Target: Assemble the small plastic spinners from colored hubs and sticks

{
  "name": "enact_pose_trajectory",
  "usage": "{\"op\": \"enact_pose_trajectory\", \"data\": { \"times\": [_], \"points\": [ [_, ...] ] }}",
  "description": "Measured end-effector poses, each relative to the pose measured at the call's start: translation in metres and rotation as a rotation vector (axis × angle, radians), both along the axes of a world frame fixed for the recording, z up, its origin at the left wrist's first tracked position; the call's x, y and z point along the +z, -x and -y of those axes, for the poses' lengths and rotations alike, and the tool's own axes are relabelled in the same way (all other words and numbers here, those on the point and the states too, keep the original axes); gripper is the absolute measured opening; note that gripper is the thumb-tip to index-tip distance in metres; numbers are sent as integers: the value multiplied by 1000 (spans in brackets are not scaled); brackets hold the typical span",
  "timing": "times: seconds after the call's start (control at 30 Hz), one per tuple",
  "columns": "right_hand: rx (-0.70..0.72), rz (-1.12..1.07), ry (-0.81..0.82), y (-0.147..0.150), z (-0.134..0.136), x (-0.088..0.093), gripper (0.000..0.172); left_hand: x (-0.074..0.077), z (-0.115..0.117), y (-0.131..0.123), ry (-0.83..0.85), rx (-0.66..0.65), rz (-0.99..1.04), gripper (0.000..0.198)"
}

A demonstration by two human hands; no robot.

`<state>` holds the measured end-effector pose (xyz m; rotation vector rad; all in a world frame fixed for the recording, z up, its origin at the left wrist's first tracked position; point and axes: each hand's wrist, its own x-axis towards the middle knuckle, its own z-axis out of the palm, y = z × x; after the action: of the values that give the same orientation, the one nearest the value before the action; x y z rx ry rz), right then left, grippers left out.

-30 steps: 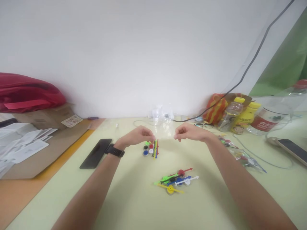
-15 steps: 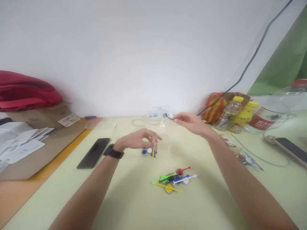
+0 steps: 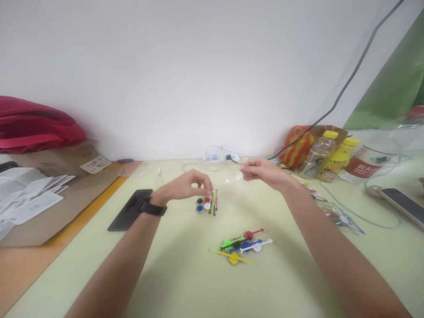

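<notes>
My left hand (image 3: 188,185), with a black watch on its wrist, pinches one edge of a small clear plastic bag (image 3: 228,182). Inside the bag's left end hang coloured arrow sticks and round caps (image 3: 208,203), just below my left fingers. My right hand (image 3: 261,171) is closed in a pinch on the bag's other edge, higher and to the right. Below both hands, a loose heap of coloured arrow pointers with discs (image 3: 241,245) lies on the pale yellow table (image 3: 185,274).
A black phone (image 3: 130,210) lies left of my left wrist. White packets (image 3: 29,201) and a red bag on a cardboard box are at far left. Bottles (image 3: 323,155), a filled plastic packet (image 3: 334,215), a cable and another phone (image 3: 402,206) sit at right. A power strip (image 3: 220,155) lies by the wall.
My left hand dipped with the coloured pieces and came back up slightly. My right hand rose away to the right, then came down a little, stretching the clear bag between the hands.
</notes>
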<state>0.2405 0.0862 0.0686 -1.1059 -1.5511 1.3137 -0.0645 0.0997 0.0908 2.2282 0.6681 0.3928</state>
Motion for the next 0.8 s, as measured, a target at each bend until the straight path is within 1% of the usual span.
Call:
{"op": "enact_pose_trajectory", "data": {
  "times": [0.07, 0.17, 0.23, 0.3, 0.43, 0.6, 0.67, 0.8],
  "points": [
    [-50, -34, -21, 0, -1, 1, 34, 0, -1, 2, -44, 37, 0, 18],
    [-155, -86, -61, -1, -2, 3, 34, 0, -1, 3, -49, 106, 33, 24],
    [-139, -107, -57, -4, -1, 4, 34, -1, -1, 3, -32, 146, 63, 27],
    [-35, -105, -19, -9, 0, 6, 35, -1, -1, 3, -6, 189, 93, 28],
    [257, -51, 66, -20, 6, 9, 45, -2, -2, 4, 7, 272, 155, 31],
    [599, -63, 49, -18, 10, 7, 58, -3, -3, 1, -71, 311, 161, 32],
    [671, -94, 30, -13, 11, 5, 63, -3, -2, -1, -107, 312, 161, 32],
    [677, -156, 5, -6, 10, 2, 72, 0, 0, -3, -187, 327, 164, 34]
  ]
}}
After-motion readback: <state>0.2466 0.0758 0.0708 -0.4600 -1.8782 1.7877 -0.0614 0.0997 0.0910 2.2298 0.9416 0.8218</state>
